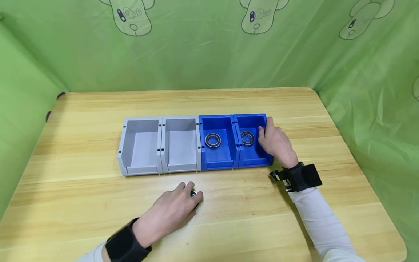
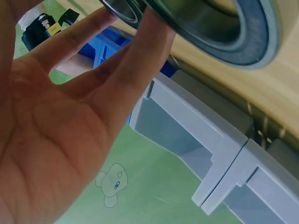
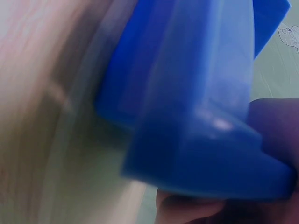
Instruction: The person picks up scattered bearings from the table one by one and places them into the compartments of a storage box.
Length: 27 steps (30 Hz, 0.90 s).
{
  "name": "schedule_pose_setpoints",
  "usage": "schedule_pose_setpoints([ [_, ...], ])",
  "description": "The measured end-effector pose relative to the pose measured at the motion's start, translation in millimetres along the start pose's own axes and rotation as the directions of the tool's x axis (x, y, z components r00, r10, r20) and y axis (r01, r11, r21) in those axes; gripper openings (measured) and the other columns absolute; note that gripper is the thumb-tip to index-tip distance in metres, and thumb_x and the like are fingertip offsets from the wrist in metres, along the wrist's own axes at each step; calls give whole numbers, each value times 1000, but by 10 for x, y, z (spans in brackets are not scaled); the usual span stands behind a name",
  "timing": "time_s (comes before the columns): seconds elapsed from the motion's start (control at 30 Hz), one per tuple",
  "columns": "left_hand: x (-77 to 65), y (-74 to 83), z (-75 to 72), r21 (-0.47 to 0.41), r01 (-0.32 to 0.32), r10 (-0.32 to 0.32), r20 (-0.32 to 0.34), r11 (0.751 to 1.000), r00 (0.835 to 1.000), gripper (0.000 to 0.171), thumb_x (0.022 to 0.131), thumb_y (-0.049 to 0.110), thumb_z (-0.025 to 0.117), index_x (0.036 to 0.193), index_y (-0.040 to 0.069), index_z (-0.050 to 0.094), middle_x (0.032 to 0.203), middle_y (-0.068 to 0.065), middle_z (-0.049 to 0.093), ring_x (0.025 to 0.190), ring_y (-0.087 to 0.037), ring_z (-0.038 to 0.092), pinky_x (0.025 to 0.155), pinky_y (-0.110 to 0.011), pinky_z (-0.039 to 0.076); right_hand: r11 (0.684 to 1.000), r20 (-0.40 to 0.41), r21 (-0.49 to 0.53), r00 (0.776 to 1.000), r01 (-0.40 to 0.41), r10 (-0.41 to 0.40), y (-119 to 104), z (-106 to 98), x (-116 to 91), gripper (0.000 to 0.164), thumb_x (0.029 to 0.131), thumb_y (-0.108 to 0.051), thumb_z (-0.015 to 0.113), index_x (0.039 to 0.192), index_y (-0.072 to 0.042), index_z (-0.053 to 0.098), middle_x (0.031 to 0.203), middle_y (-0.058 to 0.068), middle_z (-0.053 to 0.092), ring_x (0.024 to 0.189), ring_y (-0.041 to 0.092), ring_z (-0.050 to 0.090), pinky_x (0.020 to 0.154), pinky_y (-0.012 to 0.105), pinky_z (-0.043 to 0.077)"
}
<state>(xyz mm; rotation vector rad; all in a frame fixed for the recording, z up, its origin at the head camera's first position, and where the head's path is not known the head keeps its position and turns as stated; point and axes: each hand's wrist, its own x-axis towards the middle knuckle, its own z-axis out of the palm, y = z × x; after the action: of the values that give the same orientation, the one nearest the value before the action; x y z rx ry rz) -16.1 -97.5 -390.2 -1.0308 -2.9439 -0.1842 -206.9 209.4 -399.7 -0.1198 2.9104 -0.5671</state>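
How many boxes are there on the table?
4. They stand in one row, left to right: the outer gray box, the inner gray box, the inner blue box and the outer blue box, which the right hand grips.

Bins (image 1: pixel 199 145): two grey, two blue. Bearings (image 1: pixel 213 146): black, seemingly silver-ringed (small in view). Table (image 1: pixel 245 211): yellowish woodgrain. Curtain (image 1: pixel 203 62): green, cartoon-printed.

There's the end blue bin (image 1: pixel 256 160), upright and open-topped, a dark-faced steel bearing (image 1: pixel 247 145) resting hole-up inside. A matching ring (image 1: pixel 212 146) rests in the adjoining blue bin (image 1: pixel 222 162), just left. Well forward-left of the end bin, a held bearing (image 2: pixel 261 39) tilts, partly hidden.
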Motion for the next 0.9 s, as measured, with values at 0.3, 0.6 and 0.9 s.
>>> schedule_pose_setpoints([
  [0.3,31,-24,15,12,-57,57,3,998,998,19,88,22,76,102,10,72,85,-5,59,67,-15,54,41,-24,40,1000,-4,4,1000,-4,4,-10,-13,-8,43,109,-27,34,134,7,34,73,14,46,59,29,55,46,33,36],
  [0.6,53,-135,-143,-79,-64,64,1,995,998,21,87,29,77,98,12,70,82,-3,56,67,-12,51,45,-21,41,1000,-1,12,1000,3,-3,-25,-14,-4,43,109,-26,34,135,8,34,74,14,47,59,29,55,46,33,36],
  [0.9,61,-239,-331,-60,-45,42,-52,997,998,28,85,26,78,105,9,71,82,-5,57,65,-11,48,47,-18,39,1000,2,17,1000,-6,6,-26,-29,-15,44,109,-27,34,136,8,33,75,16,49,61,30,56,46,34,37],
])
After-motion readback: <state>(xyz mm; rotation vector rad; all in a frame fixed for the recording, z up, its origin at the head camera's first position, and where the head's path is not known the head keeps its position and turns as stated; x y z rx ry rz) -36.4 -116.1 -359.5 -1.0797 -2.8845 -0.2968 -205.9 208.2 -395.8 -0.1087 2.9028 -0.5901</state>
